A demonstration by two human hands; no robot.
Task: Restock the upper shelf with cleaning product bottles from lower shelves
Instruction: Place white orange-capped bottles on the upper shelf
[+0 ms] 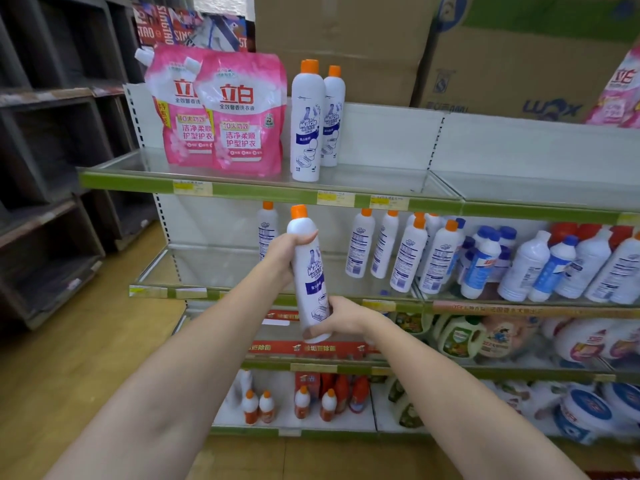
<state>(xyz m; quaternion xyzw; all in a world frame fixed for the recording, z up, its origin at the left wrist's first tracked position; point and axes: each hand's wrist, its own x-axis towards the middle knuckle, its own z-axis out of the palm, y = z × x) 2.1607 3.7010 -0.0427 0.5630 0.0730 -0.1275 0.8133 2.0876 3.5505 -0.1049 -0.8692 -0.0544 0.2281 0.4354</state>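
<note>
Bottle in hand: a white, orange-capped cleaner bottle (309, 275) is held upright at centre frame, in front of the middle shelf and below the upper shelf's edge; it is not yet on any shelf.
Left hand: the left hand (291, 249) grips the bottle's upper body just under the shoulder, fingers curled round it from the left.
Right hand: the right hand (341, 318) holds the bottle's lower end, fingers wrapped round the base from the right.
Upper shelf: the upper shelf (381, 183), with its green front strip, runs across the upper half of the frame.
Already placed: two matching orange-capped bottles (308, 123) stand upright one behind the other at upper centre, just right of two pink detergent pouches (242, 112).
Open space: bare shelf surface runs from those bottles to the right edge of the frame.
Remaining stock: one like bottle (267, 228) stands on the middle shelf at centre left, just behind the left hand; a group of the same bottles (405, 247) stands at centre right, labels turned backward.
Other goods: blue-capped bottles (540, 265) stand at right on the middle shelf; cardboard cartons (450, 46) are stacked behind the upper shelf.
Progress, judged: early stage; two bottles up, a third in transit, several left below.
Next step, judged: lift the held bottle and stand it beside the placed pair.
</note>
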